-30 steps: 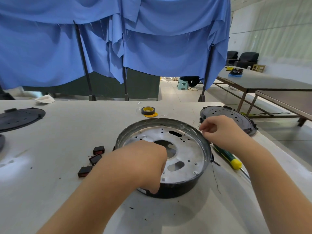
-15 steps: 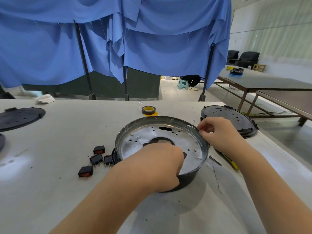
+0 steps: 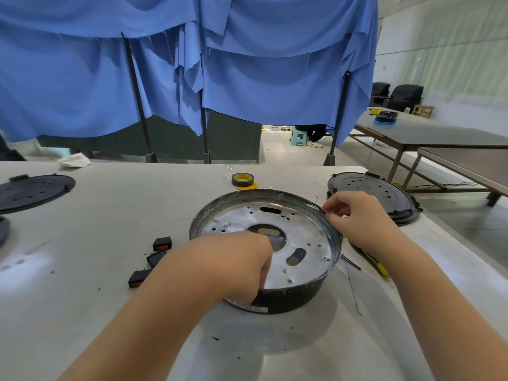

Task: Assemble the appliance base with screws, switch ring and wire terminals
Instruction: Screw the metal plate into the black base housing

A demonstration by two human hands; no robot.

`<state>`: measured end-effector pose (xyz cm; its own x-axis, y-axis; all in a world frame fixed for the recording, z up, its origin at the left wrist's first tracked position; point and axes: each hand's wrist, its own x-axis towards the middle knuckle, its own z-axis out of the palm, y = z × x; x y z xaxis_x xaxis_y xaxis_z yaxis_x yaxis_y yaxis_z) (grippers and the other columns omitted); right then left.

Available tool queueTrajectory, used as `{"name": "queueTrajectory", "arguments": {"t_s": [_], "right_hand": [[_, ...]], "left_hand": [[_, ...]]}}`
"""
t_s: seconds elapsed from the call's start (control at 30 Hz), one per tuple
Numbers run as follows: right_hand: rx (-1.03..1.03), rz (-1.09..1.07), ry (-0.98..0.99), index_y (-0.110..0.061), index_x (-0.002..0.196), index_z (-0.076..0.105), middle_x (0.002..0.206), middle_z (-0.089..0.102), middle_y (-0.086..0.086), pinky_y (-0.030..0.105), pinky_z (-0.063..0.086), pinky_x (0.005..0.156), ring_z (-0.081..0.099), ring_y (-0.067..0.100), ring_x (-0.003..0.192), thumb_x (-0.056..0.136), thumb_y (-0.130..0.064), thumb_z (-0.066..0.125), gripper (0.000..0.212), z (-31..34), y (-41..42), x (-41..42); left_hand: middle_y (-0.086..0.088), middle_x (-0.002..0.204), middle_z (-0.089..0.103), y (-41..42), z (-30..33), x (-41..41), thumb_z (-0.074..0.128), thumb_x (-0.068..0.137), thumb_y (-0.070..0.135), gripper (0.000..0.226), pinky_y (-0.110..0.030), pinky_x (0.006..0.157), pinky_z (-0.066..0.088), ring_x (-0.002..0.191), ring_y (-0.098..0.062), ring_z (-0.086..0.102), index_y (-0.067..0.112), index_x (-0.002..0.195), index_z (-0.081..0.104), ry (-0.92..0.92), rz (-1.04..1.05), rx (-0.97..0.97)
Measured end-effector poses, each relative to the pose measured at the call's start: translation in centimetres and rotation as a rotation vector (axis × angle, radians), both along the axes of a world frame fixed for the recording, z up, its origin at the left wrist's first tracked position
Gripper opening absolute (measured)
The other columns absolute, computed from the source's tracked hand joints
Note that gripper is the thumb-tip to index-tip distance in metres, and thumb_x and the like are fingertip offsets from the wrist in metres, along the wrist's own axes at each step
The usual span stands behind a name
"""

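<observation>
The round appliance base, black outside with a silver perforated plate inside, is tilted up on the white table, its open side toward me. My left hand grips its near rim, fingers curled over the edge. My right hand pinches the far right rim with thumb and fingertips. Three black and red rocker switches lie left of the base. A yellow and green screwdriver lies right of the base, partly hidden by my right forearm.
A roll of black and yellow tape sits behind the base. A black round cover lies at the right table edge, another black cover at the far left. Blue cloth hangs behind the table. Thin wires trail by the base.
Both hands have turned and tilted the base; the plate's slots have rotated. My left hand shifted along the near rim, my right hand stays on the far right rim.
</observation>
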<state>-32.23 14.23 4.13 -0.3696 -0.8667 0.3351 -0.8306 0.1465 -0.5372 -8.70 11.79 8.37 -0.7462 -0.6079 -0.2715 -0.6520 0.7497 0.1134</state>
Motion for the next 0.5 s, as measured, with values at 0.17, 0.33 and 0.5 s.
{"name": "queueTrajectory", "arguments": {"t_s": [0.17,0.33,0.5], "right_hand": [[0.014,-0.004,-0.002,-0.020,0.093,0.071,0.083,0.066,-0.011,0.010,0.043,0.065,0.062,0.004,0.078,0.087,-0.007,0.059,0.019,0.1,0.1,0.2],[0.026,-0.018,0.006,-0.021,0.093,0.071,0.084,0.066,-0.011,0.015,0.046,0.068,0.061,0.005,0.079,0.087,-0.008,0.059,0.019,0.3,0.2,0.3],[0.126,-0.022,0.036,-0.023,0.089,0.071,0.083,0.066,-0.011,0.026,0.055,0.073,0.062,0.007,0.077,0.085,-0.007,0.060,0.019,1.2,0.4,0.3]], "left_hand": [[0.006,0.078,0.055,0.3,0.2,0.1,0.061,0.084,0.005,0.020,-0.015,0.045,0.031,0.060,-0.007,0.045,0.025,0.083,0.058,-0.009,0.011,-0.028],[0.004,0.077,0.053,0.8,0.3,-0.1,0.059,0.083,0.005,0.021,-0.017,0.046,0.034,0.065,-0.012,0.048,0.025,0.079,0.056,-0.005,-0.003,-0.089],[0.002,0.082,0.053,1.1,0.4,-0.3,0.058,0.082,0.005,0.025,-0.018,0.046,0.033,0.069,-0.014,0.048,0.026,0.075,0.047,0.016,-0.024,-0.128]]}}
